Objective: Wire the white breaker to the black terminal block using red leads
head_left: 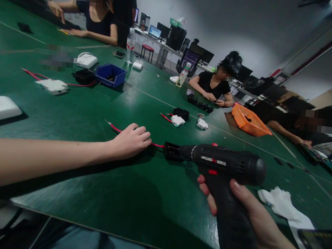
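Observation:
My right hand (252,208) is wrapped around the grip of a black cordless drill (228,163) with red buttons, which points left. The drill's front end meets a small black housing (172,152) lying on the green table; the exact contact is hard to see. A red wire (158,145) runs from the housing's left side to my left hand (134,138). Those fingers are closed over the wire, and its bare metal end (107,122) shows beyond them on the far left side.
White blocks with red wires (52,85) lie near a blue bin (110,75). More white blocks (177,120) sit mid-table. An orange basket (249,120), bottles (183,75), white gloves (283,201) and a phone (321,242) are around. Several people sit at the table.

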Motion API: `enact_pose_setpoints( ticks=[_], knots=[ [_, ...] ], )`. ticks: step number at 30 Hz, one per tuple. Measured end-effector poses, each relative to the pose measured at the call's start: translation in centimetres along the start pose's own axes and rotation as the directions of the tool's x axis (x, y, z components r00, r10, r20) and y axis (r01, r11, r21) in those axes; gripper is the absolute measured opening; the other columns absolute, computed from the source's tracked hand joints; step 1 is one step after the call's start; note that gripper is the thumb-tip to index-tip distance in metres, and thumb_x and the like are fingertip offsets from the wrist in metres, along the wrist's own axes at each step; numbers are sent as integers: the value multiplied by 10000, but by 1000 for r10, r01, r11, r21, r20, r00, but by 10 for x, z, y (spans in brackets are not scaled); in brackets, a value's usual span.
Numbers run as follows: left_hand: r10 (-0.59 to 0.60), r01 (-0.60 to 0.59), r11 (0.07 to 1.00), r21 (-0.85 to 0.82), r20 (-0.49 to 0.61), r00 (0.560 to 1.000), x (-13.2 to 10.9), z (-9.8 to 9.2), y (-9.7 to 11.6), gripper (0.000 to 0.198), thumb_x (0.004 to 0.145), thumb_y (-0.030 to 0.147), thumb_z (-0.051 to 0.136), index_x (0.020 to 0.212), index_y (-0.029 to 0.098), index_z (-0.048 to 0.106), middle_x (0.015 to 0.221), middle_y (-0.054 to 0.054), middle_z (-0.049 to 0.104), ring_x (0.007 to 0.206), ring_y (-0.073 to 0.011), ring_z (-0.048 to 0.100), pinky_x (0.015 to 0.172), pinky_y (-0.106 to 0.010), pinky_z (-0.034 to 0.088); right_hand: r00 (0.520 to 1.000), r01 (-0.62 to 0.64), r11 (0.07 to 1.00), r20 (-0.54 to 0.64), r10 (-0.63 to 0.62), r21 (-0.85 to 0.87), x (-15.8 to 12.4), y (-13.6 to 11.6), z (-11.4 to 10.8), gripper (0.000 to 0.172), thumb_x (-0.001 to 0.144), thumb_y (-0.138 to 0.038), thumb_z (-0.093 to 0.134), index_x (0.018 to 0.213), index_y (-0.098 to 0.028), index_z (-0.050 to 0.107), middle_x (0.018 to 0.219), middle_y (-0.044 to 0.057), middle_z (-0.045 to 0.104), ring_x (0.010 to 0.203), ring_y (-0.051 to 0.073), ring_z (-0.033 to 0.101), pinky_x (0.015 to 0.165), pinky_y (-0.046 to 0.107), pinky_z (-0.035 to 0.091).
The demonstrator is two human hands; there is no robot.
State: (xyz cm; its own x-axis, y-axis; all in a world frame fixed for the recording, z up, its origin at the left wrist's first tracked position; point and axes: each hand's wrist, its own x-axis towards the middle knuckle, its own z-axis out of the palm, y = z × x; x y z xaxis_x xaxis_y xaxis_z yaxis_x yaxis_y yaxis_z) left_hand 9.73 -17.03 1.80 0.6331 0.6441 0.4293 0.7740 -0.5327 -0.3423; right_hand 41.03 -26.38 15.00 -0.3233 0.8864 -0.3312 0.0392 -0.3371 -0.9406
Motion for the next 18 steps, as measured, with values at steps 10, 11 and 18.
enact_pose_setpoints(
  ticks=[10, 11, 18],
  knots=[
    [7, -7, 1000, 11, -3, 1000, 1, -2, 1, 98, 917, 195, 569, 945, 187, 663, 910, -79, 633, 891, -243, 549, 728, -385, 356, 999, -21, 999, -33, 22, 30, 4, 7, -4, 482, 765, -579, 760, 1014, -166, 739, 900, 78, 719, 620, 136, 638, 562, 247, 505],
    [8, -8, 1000, 11, -6, 1000, 1, -1, 1, 103, 919, 198, 568, 949, 188, 666, 911, -80, 633, 891, -243, 548, 729, -385, 356, 999, -20, 999, -26, 21, 27, 4, 7, -4, 486, 763, -584, 760, 1009, -165, 740, 893, 78, 718, 621, 137, 640, 564, 246, 506],
    [8, -7, 1000, 15, -9, 1000, 1, -3, 1, 94, 909, 189, 578, 939, 188, 667, 902, -77, 632, 880, -242, 549, 722, -386, 353, 1000, 6, 1000, -13, -6, 9, 4, 5, 1, 459, 790, -566, 749, 1016, -167, 734, 897, 77, 723, 613, 131, 644, 575, 242, 509]
  ],
)
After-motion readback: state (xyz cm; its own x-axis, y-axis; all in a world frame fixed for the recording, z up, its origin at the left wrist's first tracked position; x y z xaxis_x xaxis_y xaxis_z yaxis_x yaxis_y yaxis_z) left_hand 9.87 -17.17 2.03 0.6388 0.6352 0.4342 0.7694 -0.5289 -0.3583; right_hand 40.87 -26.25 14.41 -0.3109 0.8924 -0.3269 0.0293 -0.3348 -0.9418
